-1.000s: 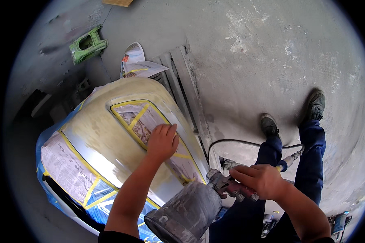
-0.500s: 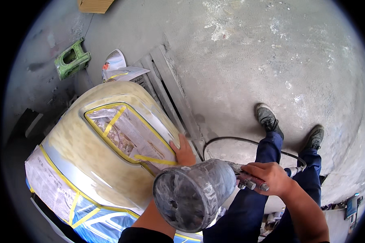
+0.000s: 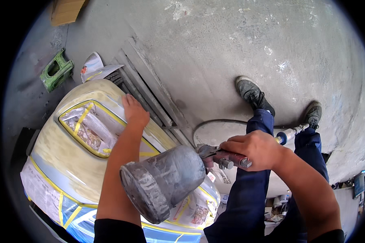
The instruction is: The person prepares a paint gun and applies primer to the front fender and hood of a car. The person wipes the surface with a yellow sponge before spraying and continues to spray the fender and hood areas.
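Observation:
My right hand [image 3: 258,150] grips a reddish spray gun [image 3: 226,158] with a large, paint-smeared grey cup [image 3: 166,178] pointing left toward me. A blue-and-silver hose fitting [image 3: 288,135] shows beyond that hand. My left hand [image 3: 134,111] is laid palm down, fingers stretched out, on the right edge of a beige-and-grey car bumper [image 3: 65,152]. Yellow tape [image 3: 82,118] and masking paper [image 3: 107,127] cover the bumper's opening. Blue plastic film [image 3: 83,222] hangs along its near side. My left forearm and the cup hide part of the bumper.
A black hose [image 3: 219,120] loops across the concrete floor [image 3: 215,48] by my shoes [image 3: 253,93]. Floor grating [image 3: 144,87] runs along the bumper's right side. A green stool [image 3: 57,69] lies at the far left, below a cardboard box [image 3: 68,11].
My left hand has slid farther along the bumper's edge, away from me. The spray gun and my right hand have shifted left. The view has shifted, moving the bumper left in it.

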